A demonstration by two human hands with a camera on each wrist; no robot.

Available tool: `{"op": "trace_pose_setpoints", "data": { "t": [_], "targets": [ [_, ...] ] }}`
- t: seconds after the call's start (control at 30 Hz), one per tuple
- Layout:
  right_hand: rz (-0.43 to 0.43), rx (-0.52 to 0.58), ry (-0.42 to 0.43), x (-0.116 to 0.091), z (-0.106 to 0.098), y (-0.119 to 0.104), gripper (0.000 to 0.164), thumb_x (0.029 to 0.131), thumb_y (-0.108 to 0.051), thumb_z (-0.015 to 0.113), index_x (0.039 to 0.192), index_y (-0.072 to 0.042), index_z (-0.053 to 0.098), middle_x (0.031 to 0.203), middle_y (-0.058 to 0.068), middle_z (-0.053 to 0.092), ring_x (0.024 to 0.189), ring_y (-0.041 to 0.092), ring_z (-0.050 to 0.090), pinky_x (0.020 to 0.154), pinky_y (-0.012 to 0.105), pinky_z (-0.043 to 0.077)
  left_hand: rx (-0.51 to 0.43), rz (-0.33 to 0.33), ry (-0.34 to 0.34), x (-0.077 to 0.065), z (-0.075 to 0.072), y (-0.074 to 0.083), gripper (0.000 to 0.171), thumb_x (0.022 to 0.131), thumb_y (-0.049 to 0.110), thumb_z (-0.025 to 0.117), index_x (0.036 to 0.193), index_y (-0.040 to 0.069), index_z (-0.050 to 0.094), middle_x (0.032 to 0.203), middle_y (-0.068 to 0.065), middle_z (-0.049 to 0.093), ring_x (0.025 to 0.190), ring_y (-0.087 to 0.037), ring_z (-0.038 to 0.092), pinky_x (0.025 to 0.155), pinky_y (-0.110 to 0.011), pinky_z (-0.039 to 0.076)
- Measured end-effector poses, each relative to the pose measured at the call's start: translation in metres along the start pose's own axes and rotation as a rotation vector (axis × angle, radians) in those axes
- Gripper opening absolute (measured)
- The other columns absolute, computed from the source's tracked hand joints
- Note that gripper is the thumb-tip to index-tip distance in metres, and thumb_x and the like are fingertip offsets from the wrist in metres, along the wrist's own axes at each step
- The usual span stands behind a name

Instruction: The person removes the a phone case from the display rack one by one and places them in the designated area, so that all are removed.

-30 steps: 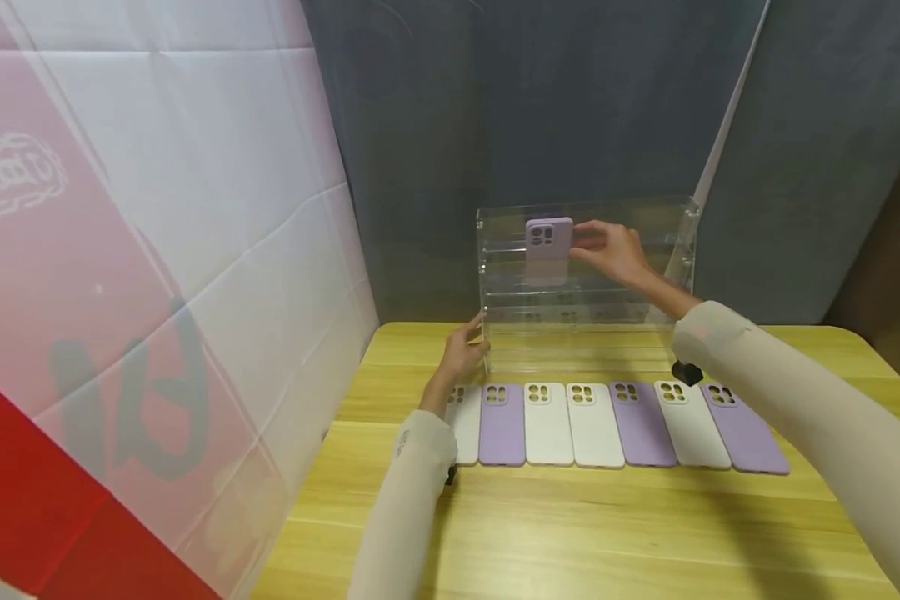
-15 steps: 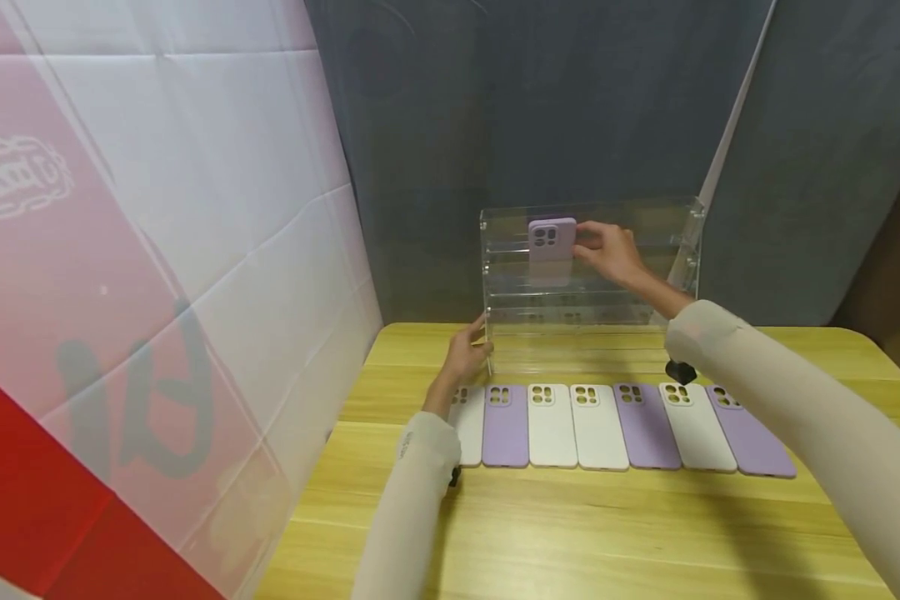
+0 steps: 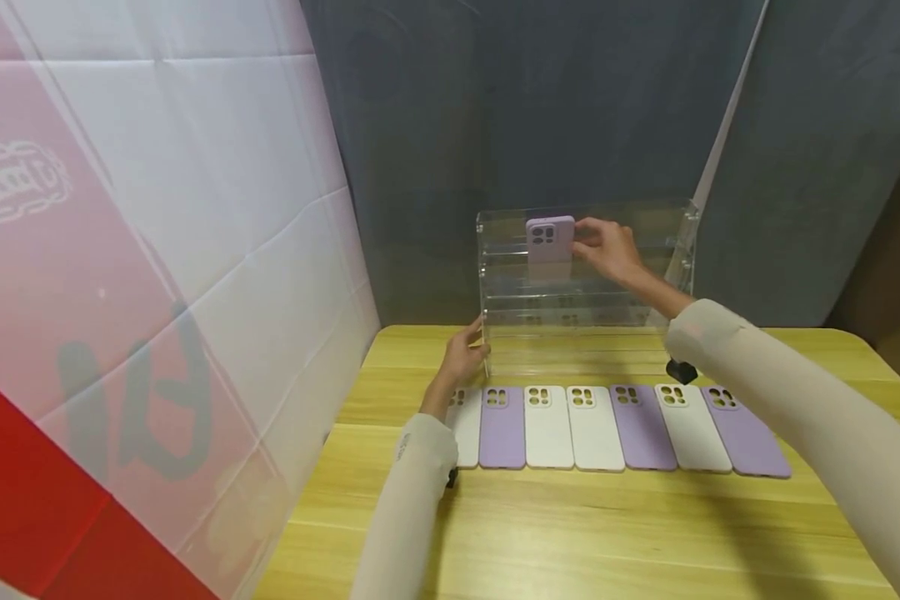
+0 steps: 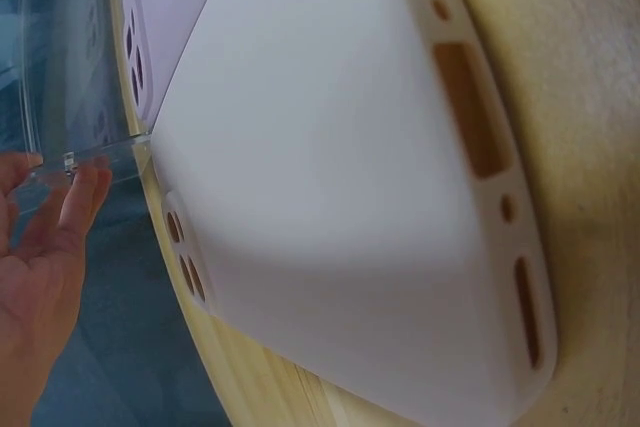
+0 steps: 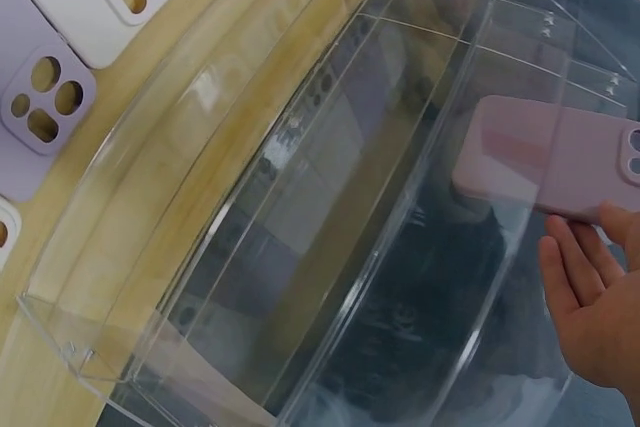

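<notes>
The fingers of the right hand [image 3: 607,250] pinch the right edge of a purple phone case [image 3: 550,242], holding it upright on the top tier of the clear acrylic rack [image 3: 667,250]. The fingers of the left hand [image 3: 465,354] lie nearly straight, fingertips [image 4: 85,182] touching the rack's lower left corner, gripping nothing.

A white and red cloth banner [image 3: 142,275] fills the room from 7 to 11 o'clock; a grey fabric backdrop [image 3: 555,108] spans 12 to 2 o'clock behind the rack. The yellow wooden table [image 3: 570,533] covers the lower half of the head view. The rack stands at the table's far edge, at 12 o'clock from a row of seven phone cases [image 3: 615,425], white and purple, lying flat side by side. The white case at the row's left end [image 4: 330,207] lies just beside the left wrist.
</notes>
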State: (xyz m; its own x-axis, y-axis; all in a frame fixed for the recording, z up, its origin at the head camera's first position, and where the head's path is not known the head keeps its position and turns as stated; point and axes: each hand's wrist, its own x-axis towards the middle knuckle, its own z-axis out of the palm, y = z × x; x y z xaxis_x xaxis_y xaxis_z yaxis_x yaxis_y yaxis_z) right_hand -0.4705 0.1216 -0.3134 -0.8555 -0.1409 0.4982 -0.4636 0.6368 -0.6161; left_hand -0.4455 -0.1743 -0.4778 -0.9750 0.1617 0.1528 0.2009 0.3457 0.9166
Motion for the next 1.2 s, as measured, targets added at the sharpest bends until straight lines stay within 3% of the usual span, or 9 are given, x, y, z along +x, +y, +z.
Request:
{"op": "trace_pose_setpoints", "data": {
  "t": [0.5,0.97,1.2],
  "targets": [
    [-0.010,-0.025,0.084,0.005,-0.024,-0.008,0.032,0.096,-0.006,0.073,0.126,0.004,0.068,0.112,0.027,0.072,0.104,0.044,0.072,0.088,0.061,0.061,-0.016,-0.002,-0.004,0.007,-0.007,-0.009,0.070,0.098,-0.006,0.059,0.161,0.014,0.037,0.153,-0.029,0.048,0.128,-0.046,0.060,0.103,-0.042,0.058],
    [-0.031,-0.043,0.085,-0.001,-0.051,-0.013,0.034,0.097,-0.008,0.073,0.127,0.004,0.067,0.120,0.027,0.071,0.110,0.043,0.071,0.091,0.060,0.060,0.029,0.017,0.000,0.016,-0.021,-0.022,0.067,0.099,-0.005,0.059,0.161,0.009,0.036,0.152,-0.031,0.048,0.128,-0.046,0.060,0.106,-0.044,0.056],
    [-0.013,-0.046,0.065,-0.007,-0.063,-0.010,0.034,0.098,-0.010,0.071,0.129,0.005,0.066,0.122,0.027,0.070,0.112,0.044,0.070,0.094,0.061,0.059,0.025,0.086,0.005,0.016,-0.029,-0.023,0.066,0.097,-0.006,0.057,0.159,0.005,0.038,0.148,-0.035,0.049,0.134,-0.046,0.055,0.105,-0.042,0.057]
  ]
}}
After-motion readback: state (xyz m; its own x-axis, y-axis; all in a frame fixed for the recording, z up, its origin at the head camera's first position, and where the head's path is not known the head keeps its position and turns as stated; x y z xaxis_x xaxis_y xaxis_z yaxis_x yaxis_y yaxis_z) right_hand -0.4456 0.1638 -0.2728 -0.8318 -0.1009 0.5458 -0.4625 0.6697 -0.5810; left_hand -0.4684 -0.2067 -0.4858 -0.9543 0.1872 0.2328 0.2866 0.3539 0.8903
